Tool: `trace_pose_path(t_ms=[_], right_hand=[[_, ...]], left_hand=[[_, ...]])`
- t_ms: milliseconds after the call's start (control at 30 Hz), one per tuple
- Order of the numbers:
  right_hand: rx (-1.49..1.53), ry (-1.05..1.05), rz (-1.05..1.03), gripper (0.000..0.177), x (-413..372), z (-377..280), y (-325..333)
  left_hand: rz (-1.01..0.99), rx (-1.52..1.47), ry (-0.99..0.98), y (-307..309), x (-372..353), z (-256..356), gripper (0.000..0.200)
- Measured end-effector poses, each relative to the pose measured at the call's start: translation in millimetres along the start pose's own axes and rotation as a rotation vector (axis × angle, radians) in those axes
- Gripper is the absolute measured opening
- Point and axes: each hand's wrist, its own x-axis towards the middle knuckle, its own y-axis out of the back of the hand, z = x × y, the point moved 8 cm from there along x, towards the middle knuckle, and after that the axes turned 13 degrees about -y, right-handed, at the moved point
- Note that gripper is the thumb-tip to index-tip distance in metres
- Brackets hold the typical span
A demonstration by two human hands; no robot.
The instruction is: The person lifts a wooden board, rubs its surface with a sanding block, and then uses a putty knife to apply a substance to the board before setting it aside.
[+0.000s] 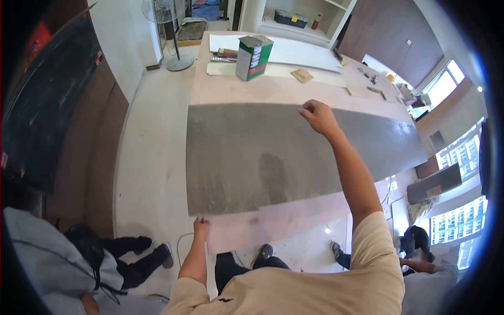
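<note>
A large grey-brown sheet point(241, 157) lies flat across the pale worktable, its surface smudged and streaked. My right hand point(318, 116) is over the sheet's far edge with the arm stretched out. Its fingers are curled together, and whatever they may hold is too small to name. Down at the sheet's near left corner is my left hand point(201, 229), its fingers closed beside the table's edge. I cannot make out what is in it, or whether it touches the sheet. A dark shadow falls on the middle of the sheet.
A green and white tin point(254, 58) stands on the worktable point(210, 94) near white panels point(299, 52) and a small tan pad point(302, 76). Small tools lie at the far right. One person point(68, 257) is at left, another point(425, 278) at right. A fan point(180, 63) stands behind.
</note>
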Motion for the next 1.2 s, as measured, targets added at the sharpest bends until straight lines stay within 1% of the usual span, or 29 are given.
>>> trace_pose_path(t_ms=[100, 133, 267, 333, 467, 600, 633, 733, 767, 833, 900, 933, 967, 1000, 1033, 1067, 1100, 1133, 1167, 1200], right_hand=[[-0.108, 0.053, 0.097, 0.040, 58, -42, -28], [-0.133, 0.054, 0.119, 0.042, 75, -56, -35], [-0.207, 0.118, 0.246, 0.046, 144, -96, -61], [-0.214, 0.091, 0.263, 0.045, 181, -110, -76], [-0.323, 0.110, 0.347, 0.042, 249, -135, -106], [-0.324, 0.122, 0.440, 0.041, 283, -156, -127], [-0.355, 0.108, 0.376, 0.046, 294, -159, -134], [-0.367, 0.131, 0.364, 0.041, 312, -164, -139], [-0.389, 0.130, 0.363, 0.036, 320, -164, -141], [-0.429, 0.132, 0.358, 0.029, 335, -163, -147], [-0.472, 0.098, 0.369, 0.026, 358, -163, -147], [-0.462, 0.117, 0.465, 0.027, 366, -163, -138], [-0.529, 0.200, 0.525, 0.024, 357, -170, -126], [-0.565, 0.190, 0.584, 0.023, 363, -169, -113], [-0.417, 0.177, 0.592, 0.022, 351, -173, -89], [-0.207, 0.163, 0.677, 0.022, 341, -169, -65], [-0.090, 0.093, 0.716, 0.034, 342, -154, -50], [0.366, 0.091, 0.485, 0.030, 300, -149, -39], [0.903, 0.137, 0.097, 0.025, 304, -117, -57], [1.180, -0.070, -0.161, 0.020, 251, -107, -73]], left_hand=[[0.005, -0.133, -0.222, -11, 24, -15, 0.034], [-0.006, -0.191, -0.234, -15, 33, -20, 0.035], [-0.065, -0.378, -0.147, -23, 49, -7, 0.038], [-0.075, -0.442, -0.114, -23, 47, -6, 0.040], [-0.066, -0.508, -0.057, -21, 31, -6, 0.044], [-0.064, -0.528, -0.004, -18, 18, 5, 0.047], [-0.057, -0.543, 0.006, -18, 15, 10, 0.048], [-0.041, -0.545, 0.035, -14, 4, 21, 0.051], [-0.030, -0.549, 0.033, -13, 1, 26, 0.052], [-0.030, -0.553, 0.036, -16, 5, 20, 0.052], [-0.030, -0.566, 0.031, -19, 13, 15, 0.052], [-0.032, -0.570, 0.031, -22, 15, 11, 0.052], [-0.035, -0.573, 0.035, -24, 15, 5, 0.052], [-0.037, -0.573, 0.048, -25, 16, 1, 0.052], [-0.037, -0.576, 0.046, -27, 21, 0, 0.052], [-0.043, -0.581, 0.058, -27, 20, -2, 0.052], [-0.040, -0.592, 0.070, -28, 19, -3, 0.052], [-0.035, -0.609, 0.081, -29, 20, -6, 0.052], [-0.037, -0.625, 0.081, -29, 21, -7, 0.052], [-0.032, -0.646, 0.095, -30, 15, -12, 0.052]])
